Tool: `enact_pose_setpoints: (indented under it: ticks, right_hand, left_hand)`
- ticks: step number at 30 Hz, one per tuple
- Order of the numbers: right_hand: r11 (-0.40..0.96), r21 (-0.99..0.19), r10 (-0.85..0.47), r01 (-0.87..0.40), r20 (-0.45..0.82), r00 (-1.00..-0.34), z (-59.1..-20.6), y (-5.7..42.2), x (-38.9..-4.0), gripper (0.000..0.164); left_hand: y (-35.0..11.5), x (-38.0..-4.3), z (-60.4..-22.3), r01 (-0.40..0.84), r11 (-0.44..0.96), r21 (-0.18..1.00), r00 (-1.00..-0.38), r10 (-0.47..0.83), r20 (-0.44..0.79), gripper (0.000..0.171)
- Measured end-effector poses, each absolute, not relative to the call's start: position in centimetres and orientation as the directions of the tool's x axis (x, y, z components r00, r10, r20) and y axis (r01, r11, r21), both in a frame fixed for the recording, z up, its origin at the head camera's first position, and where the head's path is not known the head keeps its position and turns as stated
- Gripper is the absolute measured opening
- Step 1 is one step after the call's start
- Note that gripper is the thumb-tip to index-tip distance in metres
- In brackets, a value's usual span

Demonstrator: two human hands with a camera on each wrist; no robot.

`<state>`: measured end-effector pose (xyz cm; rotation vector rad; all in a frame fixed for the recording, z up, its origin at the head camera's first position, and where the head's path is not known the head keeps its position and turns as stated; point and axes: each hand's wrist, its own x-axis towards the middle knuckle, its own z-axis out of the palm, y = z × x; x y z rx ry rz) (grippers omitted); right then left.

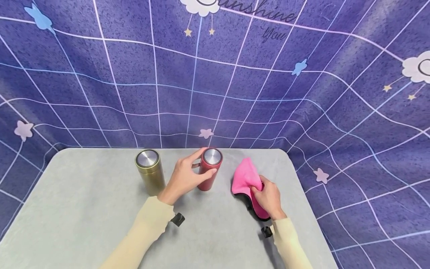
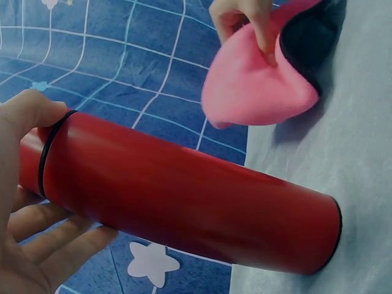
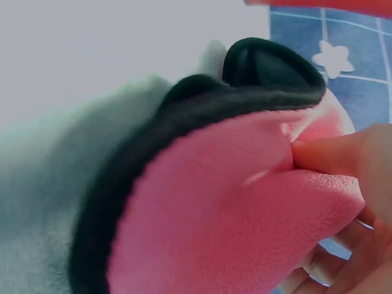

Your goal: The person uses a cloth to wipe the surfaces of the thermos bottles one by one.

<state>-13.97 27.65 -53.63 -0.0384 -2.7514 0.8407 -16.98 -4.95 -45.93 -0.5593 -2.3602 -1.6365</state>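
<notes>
A red thermos (image 1: pixel 207 179) with a shiny steel lid top stands upright at the back middle of the table. My left hand (image 1: pixel 188 175) holds it near the lid, thumb on one side and fingers on the other; the left wrist view shows the whole red body (image 2: pixel 190 190) with a black ring below the lid. To the right, a soft pink fleece cloth piece with black edging (image 1: pixel 245 177) is pinched between the thumb and fingers of my right hand (image 1: pixel 270 196). It is folded at the grip, and its dark lining (image 3: pixel 278 67) shows in the right wrist view.
A gold-green thermos (image 1: pixel 152 177) with a steel lid top stands left of the red one, close to my left wrist. The grey table (image 1: pixel 84 209) ends at a blue gridded cloth (image 1: pixel 174 93) hanging behind it and along the sides.
</notes>
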Motion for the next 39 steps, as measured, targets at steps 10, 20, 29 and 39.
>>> enact_pose_setpoints:
  ticks: [10, 20, 29, 39]
  right_hand:
    - [0.712, -0.672, 0.068, -0.205, 0.356, -0.932, -50.4, 26.7, -13.2, 0.083]
    - [0.663, -0.659, -0.051, -0.355, 0.433, -0.9, -46.7, 25.0, -12.6, 0.076]
    - [0.597, -0.705, -0.107, -0.383, 0.404, -0.909, -44.9, 23.0, -12.2, 0.073]
    - [0.519, -0.757, -0.146, -0.396, 0.378, -0.914, -45.0, 21.9, -12.4, 0.072]
  left_hand:
    - [-5.1, -16.7, -45.7, 0.453, 0.287, 0.844, -0.891, 0.182, 0.416, 0.068]
    - [-5.1, -16.7, -45.4, 0.492, 0.254, 0.833, -0.869, 0.204, 0.452, 0.068]
    - [-5.0, -16.5, -45.6, 0.5, 0.241, 0.832, -0.862, 0.225, 0.454, 0.067]
    - [-4.7, -16.4, -45.5, 0.514, 0.223, 0.829, -0.854, 0.225, 0.469, 0.069]
